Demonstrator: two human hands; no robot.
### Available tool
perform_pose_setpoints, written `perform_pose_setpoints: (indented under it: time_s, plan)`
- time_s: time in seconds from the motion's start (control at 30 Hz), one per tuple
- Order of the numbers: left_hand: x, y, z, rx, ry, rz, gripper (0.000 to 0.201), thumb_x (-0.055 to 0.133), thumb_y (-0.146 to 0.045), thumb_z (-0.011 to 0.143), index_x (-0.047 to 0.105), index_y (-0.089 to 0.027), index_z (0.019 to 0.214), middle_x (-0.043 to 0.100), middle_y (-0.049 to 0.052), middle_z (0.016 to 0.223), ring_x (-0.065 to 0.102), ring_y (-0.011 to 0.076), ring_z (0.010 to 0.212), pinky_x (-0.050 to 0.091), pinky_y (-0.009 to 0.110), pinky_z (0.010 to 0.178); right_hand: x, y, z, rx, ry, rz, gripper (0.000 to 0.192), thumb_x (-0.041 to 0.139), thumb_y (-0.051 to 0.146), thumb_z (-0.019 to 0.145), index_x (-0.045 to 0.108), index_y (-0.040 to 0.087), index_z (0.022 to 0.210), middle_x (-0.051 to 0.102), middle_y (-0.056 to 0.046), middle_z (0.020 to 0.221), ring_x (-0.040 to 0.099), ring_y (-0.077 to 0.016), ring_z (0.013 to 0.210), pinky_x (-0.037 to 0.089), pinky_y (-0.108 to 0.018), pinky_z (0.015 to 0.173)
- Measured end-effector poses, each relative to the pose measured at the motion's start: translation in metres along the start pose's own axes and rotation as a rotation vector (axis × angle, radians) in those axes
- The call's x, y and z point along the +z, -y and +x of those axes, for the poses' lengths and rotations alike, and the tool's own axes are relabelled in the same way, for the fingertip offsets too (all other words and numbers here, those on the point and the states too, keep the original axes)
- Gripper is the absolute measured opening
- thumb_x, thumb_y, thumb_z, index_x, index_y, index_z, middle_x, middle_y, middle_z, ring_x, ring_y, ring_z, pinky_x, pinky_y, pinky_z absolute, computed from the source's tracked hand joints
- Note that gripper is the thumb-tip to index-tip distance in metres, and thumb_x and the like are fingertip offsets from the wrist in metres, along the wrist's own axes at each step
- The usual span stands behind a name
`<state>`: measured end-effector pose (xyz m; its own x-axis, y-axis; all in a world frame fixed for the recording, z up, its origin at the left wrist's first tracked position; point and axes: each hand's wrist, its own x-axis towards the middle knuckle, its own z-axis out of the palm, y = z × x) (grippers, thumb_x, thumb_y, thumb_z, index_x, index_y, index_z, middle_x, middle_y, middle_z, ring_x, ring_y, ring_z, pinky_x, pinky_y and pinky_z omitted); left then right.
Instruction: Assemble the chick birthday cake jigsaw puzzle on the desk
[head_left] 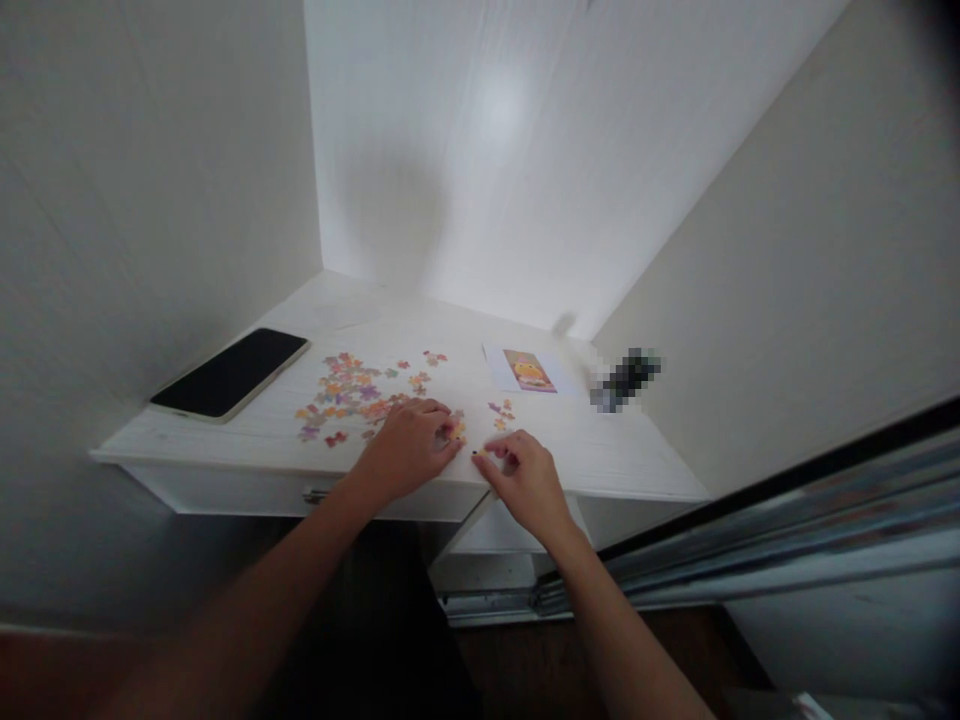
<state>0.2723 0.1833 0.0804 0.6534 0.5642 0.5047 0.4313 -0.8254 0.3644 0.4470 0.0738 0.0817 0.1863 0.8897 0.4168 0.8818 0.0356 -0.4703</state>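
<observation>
My left hand (pixel 409 445) is at the table's front edge, thumb and fingers closed around a yellow puzzle piece (pixel 457 428). Just to the right, my right hand (pixel 529 482) pinches a small yellow piece with a dark spot (pixel 481 453). The two hands are close together but apart. A loose spread of multicoloured jigsaw pieces (pixel 346 385) lies behind and left of my left hand, which covers part of it. Beyond my right hand lies a small cluster of orange and purple pieces (pixel 504 412).
A phone with a dark screen (pixel 236 372) lies at the left of the white table (pixel 600 450). At the back right is a sheet with a yellow character picture (pixel 530 370), beside a pixelated dark object (pixel 626 380). Walls enclose the table; a drawer handle (pixel 315 496) sticks out in front.
</observation>
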Motion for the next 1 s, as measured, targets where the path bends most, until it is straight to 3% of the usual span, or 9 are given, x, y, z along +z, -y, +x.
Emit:
perform_pose_setpoints:
  time_s: [0.27,0.37,0.5,0.63,0.87,1.0]
  plan:
    - [0.002,-0.001,-0.002,0.018,0.006,0.014,0.024,0.056,-0.026,0.086,0.071,-0.02,0.104,0.068,0.009,0.115,0.06,0.0256,0.107,0.04,0.046,0.102,-0.013,-0.014,0.001,-0.064,0.084,0.171,0.018,0.059,0.022,0.086,0.071,0.022,0.1,0.066,-0.005,0.094,0.06,-0.0158,0.078,0.048,-0.029,0.072]
    - [0.003,-0.001,-0.003,0.023,0.024,0.016,0.025,0.054,-0.027,0.087,0.071,-0.021,0.104,0.067,0.009,0.118,0.059,0.0263,0.112,0.037,0.049,0.105,-0.016,-0.029,0.009,-0.041,0.026,0.179,0.021,0.058,0.022,0.085,0.069,0.02,0.103,0.068,-0.006,0.095,0.059,-0.015,0.073,0.048,-0.029,0.068]
    - [0.003,0.0,-0.003,0.035,0.042,0.001,0.026,0.057,-0.033,0.087,0.07,-0.02,0.105,0.067,0.01,0.12,0.059,0.0271,0.114,0.037,0.049,0.105,-0.011,-0.041,0.025,-0.055,-0.004,0.077,0.025,0.059,0.021,0.083,0.069,0.02,0.105,0.07,-0.007,0.102,0.06,-0.017,0.079,0.048,-0.033,0.078]
    - [0.002,-0.001,-0.003,0.049,0.051,-0.013,0.025,0.056,-0.029,0.086,0.069,-0.019,0.105,0.068,0.01,0.118,0.06,0.0259,0.112,0.039,0.047,0.104,-0.006,-0.041,0.036,-0.03,0.019,0.032,0.022,0.06,0.022,0.082,0.07,0.019,0.101,0.072,-0.007,0.099,0.061,-0.0181,0.078,0.048,-0.036,0.079]
    - [0.0,-0.001,-0.003,0.047,0.06,-0.019,0.026,0.053,-0.022,0.084,0.065,-0.019,0.107,0.067,0.01,0.117,0.059,0.0266,0.113,0.037,0.05,0.106,-0.005,-0.041,0.043,0.003,0.115,0.202,0.027,0.062,0.026,0.08,0.07,0.019,0.105,0.072,-0.006,0.098,0.061,-0.0159,0.077,0.049,-0.032,0.074]
    - [0.001,0.0,-0.002,0.062,0.075,-0.028,0.028,0.051,-0.02,0.085,0.063,-0.019,0.11,0.067,0.01,0.117,0.059,0.0259,0.114,0.04,0.046,0.103,0.0,-0.037,0.044,-0.038,0.121,0.273,0.028,0.065,0.025,0.079,0.069,0.02,0.106,0.071,-0.006,0.105,0.063,-0.0157,0.083,0.049,-0.031,0.076]
